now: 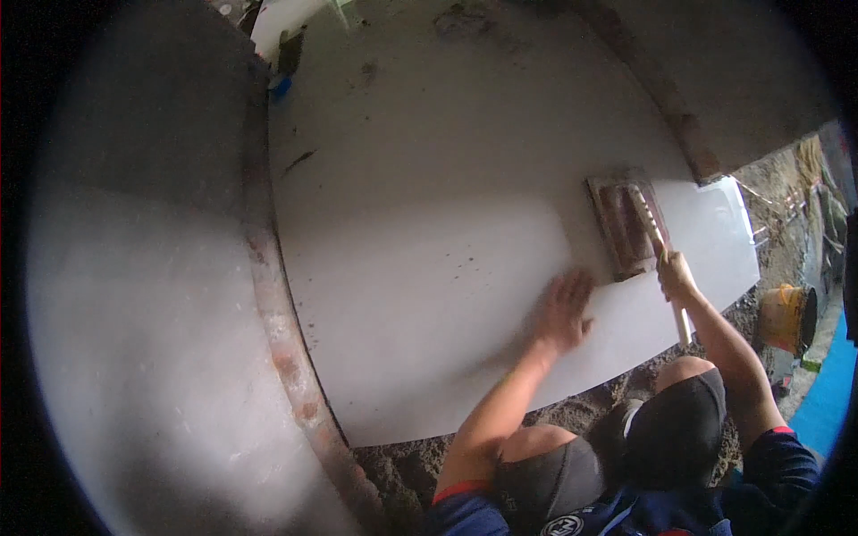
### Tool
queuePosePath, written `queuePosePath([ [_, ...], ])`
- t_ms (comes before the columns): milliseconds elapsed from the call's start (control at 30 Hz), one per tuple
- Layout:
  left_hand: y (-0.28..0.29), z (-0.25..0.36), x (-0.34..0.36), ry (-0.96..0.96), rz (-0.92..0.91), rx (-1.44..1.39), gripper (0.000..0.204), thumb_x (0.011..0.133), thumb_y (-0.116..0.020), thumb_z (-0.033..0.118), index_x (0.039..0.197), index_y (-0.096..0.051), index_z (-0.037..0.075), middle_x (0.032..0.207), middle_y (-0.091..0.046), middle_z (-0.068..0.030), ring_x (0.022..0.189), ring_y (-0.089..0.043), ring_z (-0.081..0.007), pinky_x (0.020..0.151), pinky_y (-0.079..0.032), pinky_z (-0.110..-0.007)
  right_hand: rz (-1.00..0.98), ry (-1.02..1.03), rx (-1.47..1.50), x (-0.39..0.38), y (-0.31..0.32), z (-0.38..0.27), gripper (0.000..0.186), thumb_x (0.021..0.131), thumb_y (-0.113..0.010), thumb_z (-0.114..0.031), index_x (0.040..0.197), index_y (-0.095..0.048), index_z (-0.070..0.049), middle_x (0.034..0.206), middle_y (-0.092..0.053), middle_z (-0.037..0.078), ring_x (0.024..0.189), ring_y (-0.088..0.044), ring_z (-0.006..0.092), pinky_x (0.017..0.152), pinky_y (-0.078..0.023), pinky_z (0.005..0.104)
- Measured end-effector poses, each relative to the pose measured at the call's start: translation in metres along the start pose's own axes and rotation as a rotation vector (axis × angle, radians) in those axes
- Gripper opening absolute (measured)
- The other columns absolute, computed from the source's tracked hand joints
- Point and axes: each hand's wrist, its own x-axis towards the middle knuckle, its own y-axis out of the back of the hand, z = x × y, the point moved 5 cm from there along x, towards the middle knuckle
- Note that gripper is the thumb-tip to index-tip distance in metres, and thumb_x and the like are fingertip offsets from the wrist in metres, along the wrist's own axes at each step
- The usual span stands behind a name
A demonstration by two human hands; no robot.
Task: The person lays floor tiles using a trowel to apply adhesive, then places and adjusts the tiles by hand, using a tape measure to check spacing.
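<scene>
My left hand (565,313) rests with fingers spread on a large pale glossy slab (429,232), left of and below a rectangular reddish-brown tool (617,232) with a grey rim. My right hand (676,275) is closed round a long pale handle (681,327), which reaches up over that tool and down past my fist; whether the two are joined I cannot tell. A few dark specks and smudges mark the slab.
A grey wall (143,268) with a brick edge (290,366) borders the slab left, another grey surface (706,71) upper right. A small blue object (281,87) sits far back. Rough mortar (393,473) lies below the slab; a yellowish bucket (782,317) and blue sheet (831,384) are right.
</scene>
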Motion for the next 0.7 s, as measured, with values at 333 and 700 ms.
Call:
queuePosePath([
  [333,0.194,-0.219,-0.121,1.174,0.598,0.555,0.084,0.095,-0.04,0.048,0.148,-0.015,-0.013,0.158,-0.01,-0.0275,0.148,-0.007,-0.038,0.12,-0.001,-0.047,-0.132,0.072,-0.103,0.032,0.005,-0.035,0.067,0.096,-0.037,-0.065,0.062,-0.042,-0.008,0.044,-0.04,0.002,0.033,-0.042,0.016,0.032,-0.035,0.0341],
  [700,0.198,-0.216,-0.116,1.278,0.486,0.494,0.083,0.097,-0.035,0.046,0.148,-0.006,-0.014,0.159,-0.002,-0.0269,0.149,-0.002,-0.0373,0.121,-0.002,-0.045,0.098,0.488,-0.015,0.014,-0.064,-0.233,0.058,0.101,-0.039,-0.053,0.093,-0.06,0.0,0.056,-0.048,0.008,0.049,-0.045,0.0168,0.046,-0.04,0.0393],
])
